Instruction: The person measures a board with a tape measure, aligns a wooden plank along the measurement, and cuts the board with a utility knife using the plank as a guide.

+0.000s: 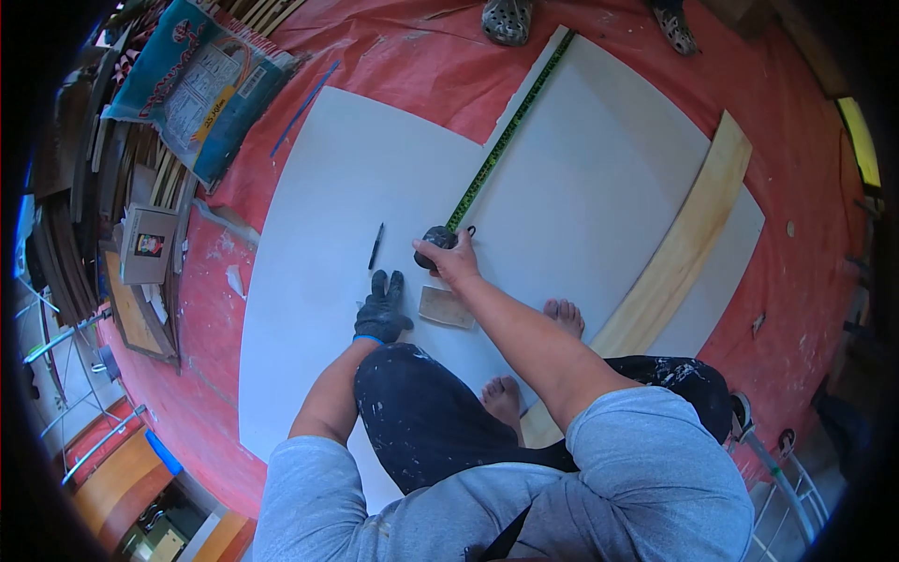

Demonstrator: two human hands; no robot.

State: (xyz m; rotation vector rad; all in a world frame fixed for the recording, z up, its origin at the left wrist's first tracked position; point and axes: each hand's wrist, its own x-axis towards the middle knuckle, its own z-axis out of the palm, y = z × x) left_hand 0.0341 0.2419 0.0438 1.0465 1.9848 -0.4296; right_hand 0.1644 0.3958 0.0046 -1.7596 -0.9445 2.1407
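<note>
My right hand, bare, is closed around a black tape measure resting on the white board. Its green blade runs out from the case to the board's far edge. In a dark glove, my left hand lies on the board with fingers stretched out and nothing in them. A black pen rests just beyond those fingertips. Between my hands, near my right wrist, is a small beige rectangular piece. The board has a step in its far edge.
A long wooden plank lies across the board's right side, near my bare feet. Red sheeting covers the floor. A blue bag, stacked wood strips and a box stand left. Another person's clogs are at the far edge.
</note>
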